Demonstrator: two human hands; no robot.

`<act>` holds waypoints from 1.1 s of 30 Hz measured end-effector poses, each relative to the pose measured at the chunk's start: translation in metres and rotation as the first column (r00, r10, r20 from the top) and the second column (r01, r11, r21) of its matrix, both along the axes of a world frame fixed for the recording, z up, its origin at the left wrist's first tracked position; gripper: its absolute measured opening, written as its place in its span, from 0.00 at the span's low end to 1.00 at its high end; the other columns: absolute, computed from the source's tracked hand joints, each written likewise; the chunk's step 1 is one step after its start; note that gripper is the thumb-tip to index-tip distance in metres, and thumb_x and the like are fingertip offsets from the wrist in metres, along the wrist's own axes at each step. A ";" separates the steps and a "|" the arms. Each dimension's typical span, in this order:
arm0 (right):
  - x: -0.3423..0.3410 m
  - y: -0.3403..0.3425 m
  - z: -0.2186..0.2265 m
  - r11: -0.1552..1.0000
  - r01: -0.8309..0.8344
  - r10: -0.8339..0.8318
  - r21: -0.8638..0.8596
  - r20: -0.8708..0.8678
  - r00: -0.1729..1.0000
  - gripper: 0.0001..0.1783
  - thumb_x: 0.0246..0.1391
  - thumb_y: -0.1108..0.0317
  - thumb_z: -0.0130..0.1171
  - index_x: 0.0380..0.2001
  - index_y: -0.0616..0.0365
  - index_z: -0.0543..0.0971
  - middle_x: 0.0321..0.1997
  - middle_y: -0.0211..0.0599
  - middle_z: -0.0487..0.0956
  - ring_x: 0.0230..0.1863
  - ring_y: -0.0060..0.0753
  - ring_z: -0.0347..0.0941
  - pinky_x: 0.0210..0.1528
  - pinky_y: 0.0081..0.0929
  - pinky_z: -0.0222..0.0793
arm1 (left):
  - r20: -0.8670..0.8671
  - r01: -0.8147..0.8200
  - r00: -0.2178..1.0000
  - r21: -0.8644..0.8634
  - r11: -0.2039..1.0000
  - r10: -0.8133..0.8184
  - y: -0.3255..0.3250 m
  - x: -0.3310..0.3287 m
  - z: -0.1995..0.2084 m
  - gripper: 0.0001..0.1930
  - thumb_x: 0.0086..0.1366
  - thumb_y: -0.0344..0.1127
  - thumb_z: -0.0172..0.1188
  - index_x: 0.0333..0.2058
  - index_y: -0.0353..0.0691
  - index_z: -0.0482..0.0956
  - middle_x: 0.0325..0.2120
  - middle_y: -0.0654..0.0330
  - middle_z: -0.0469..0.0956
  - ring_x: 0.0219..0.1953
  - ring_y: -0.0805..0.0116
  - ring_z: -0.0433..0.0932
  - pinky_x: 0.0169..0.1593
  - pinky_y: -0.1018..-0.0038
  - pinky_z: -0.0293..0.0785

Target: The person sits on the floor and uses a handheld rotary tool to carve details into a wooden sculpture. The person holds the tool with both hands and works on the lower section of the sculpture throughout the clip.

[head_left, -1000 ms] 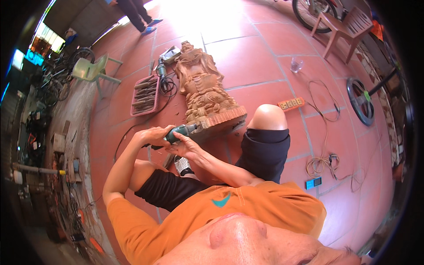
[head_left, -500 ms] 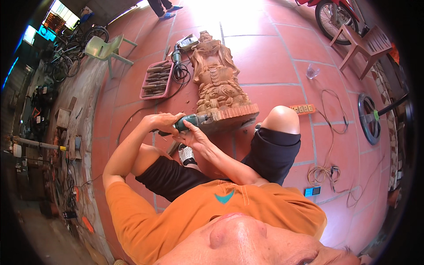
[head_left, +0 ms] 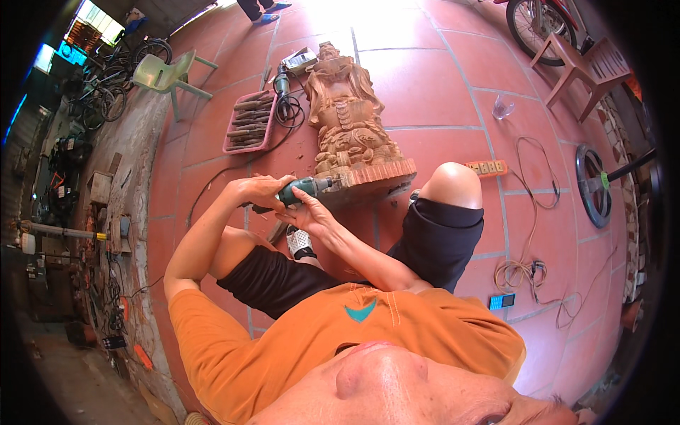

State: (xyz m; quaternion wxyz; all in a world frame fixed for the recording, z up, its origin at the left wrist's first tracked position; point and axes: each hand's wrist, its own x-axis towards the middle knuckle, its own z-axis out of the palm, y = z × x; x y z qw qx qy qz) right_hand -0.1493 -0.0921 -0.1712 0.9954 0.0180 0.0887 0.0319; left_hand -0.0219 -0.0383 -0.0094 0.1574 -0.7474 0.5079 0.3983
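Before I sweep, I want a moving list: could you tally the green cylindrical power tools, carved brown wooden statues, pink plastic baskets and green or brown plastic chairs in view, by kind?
Power tools: 2
Statues: 1
Baskets: 1
Plastic chairs: 2
Total: 6

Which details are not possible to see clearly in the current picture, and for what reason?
All in the head view:
Green power tool: its rear part is partly covered by the left hand.
Bit: its tip is too small to make out against the carved statue.
Other person's legs: everything above them is cut off by the top edge.
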 end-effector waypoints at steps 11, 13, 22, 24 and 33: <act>-0.001 0.001 0.008 1.000 -0.014 0.014 0.002 0.013 1.000 0.28 0.56 0.65 0.64 0.57 0.52 0.64 0.55 0.44 0.71 0.57 0.52 0.71 0.62 0.63 0.65 | -0.011 0.031 0.999 -0.063 0.998 -0.032 0.008 0.011 -0.013 0.47 0.47 0.54 0.68 0.63 0.45 0.57 0.38 0.45 0.80 0.40 0.49 0.81 0.44 0.58 0.76; -0.002 0.002 0.015 1.000 -0.021 0.021 -0.022 0.001 1.000 0.22 0.57 0.64 0.64 0.52 0.53 0.69 0.49 0.42 0.78 0.52 0.47 0.75 0.61 0.60 0.66 | -0.027 0.023 0.999 -0.058 0.998 -0.024 0.010 0.016 -0.016 0.48 0.45 0.51 0.69 0.64 0.47 0.56 0.39 0.44 0.79 0.42 0.47 0.80 0.47 0.58 0.75; 0.004 0.001 -0.008 0.998 -0.059 0.060 -0.008 0.039 0.997 0.31 0.56 0.62 0.65 0.57 0.58 0.63 0.54 0.42 0.69 0.57 0.47 0.70 0.60 0.59 0.69 | 0.006 -0.002 1.000 -0.001 1.000 0.002 0.002 0.004 -0.002 0.51 0.42 0.49 0.74 0.64 0.49 0.55 0.40 0.40 0.77 0.43 0.45 0.79 0.44 0.59 0.77; 0.007 0.004 -0.018 0.998 -0.071 0.071 -0.001 0.042 0.997 0.30 0.56 0.61 0.65 0.57 0.56 0.64 0.54 0.41 0.69 0.56 0.45 0.71 0.57 0.55 0.71 | -0.012 -0.027 1.000 0.010 1.000 0.027 0.005 0.005 -0.007 0.52 0.43 0.50 0.74 0.65 0.50 0.55 0.41 0.39 0.76 0.43 0.43 0.79 0.45 0.59 0.77; -0.004 0.011 0.000 0.997 -0.026 0.025 -0.071 -0.008 1.000 0.28 0.52 0.62 0.69 0.54 0.51 0.68 0.51 0.41 0.71 0.50 0.45 0.75 0.50 0.47 0.77 | -0.066 -0.028 0.998 -0.123 0.992 0.020 0.022 0.004 -0.019 0.46 0.46 0.42 0.69 0.63 0.50 0.55 0.28 0.47 0.78 0.29 0.51 0.81 0.35 0.60 0.76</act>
